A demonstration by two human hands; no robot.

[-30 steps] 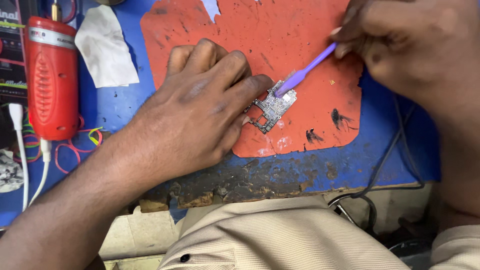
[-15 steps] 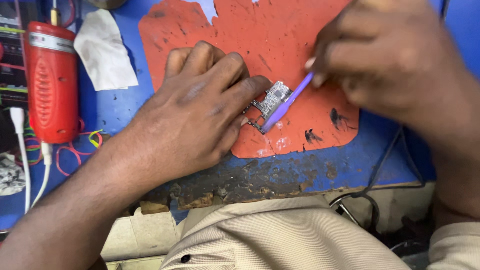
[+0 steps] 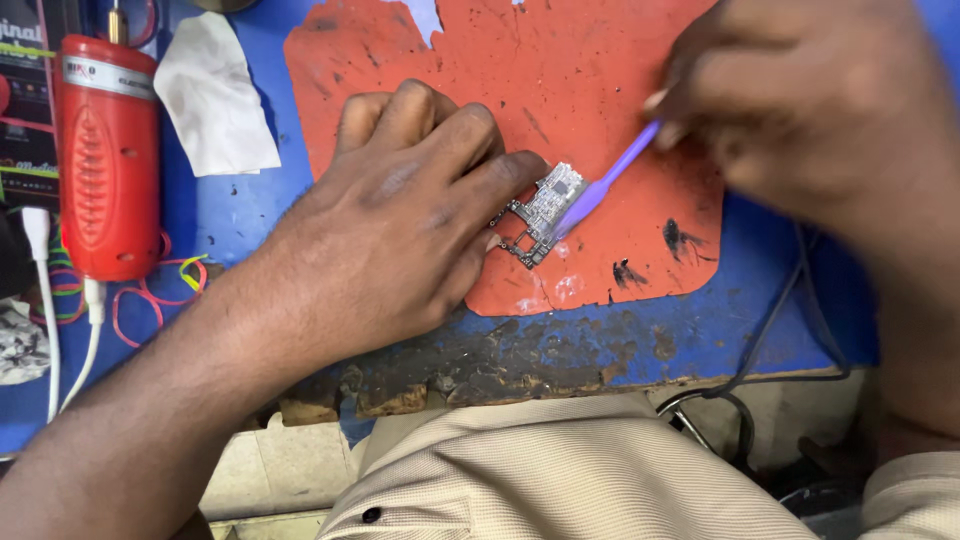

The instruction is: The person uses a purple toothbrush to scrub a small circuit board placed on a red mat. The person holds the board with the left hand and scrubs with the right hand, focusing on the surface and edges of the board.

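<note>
View from the head camera, looking down on a repair desk [image 3: 240, 215] with a blue top whose near edge is worn, chipped and darkened. An orange work mat [image 3: 560, 80], speckled with black marks and scuffed pale in places, covers the middle of the blue surface. The left hand [image 3: 400, 215] lies palm down on the mat, its fingers [image 3: 505, 180] curled and closed so that the tips and the thumb press a small silver circuit board [image 3: 540, 212] flat against the mat; the board sits near the mat's lower edge, tilted on a diagonal, with its left part hidden under the fingertips. The right hand [image 3: 810, 100], blurred, is at the upper right, its fingers pinched shut on the upper end of a slim purple brush [image 3: 600, 190]. The brush slants down and to the left, and its lower end touches the top face of the circuit board. On the far left of the desk stands a red handheld tool [image 3: 105, 160] with a ribbed body, and a white cable [image 3: 45, 300] runs down beside it. Thin pink and green rubber bands [image 3: 150, 290] lie just below the red tool. A crumpled white cloth [image 3: 215, 95] rests on the blue surface between the red tool and the mat. A black cable [image 3: 770, 330] runs down over the desk's right near edge. The person's beige ribbed shirt [image 3: 560, 470] fills the bottom of the view.
</note>
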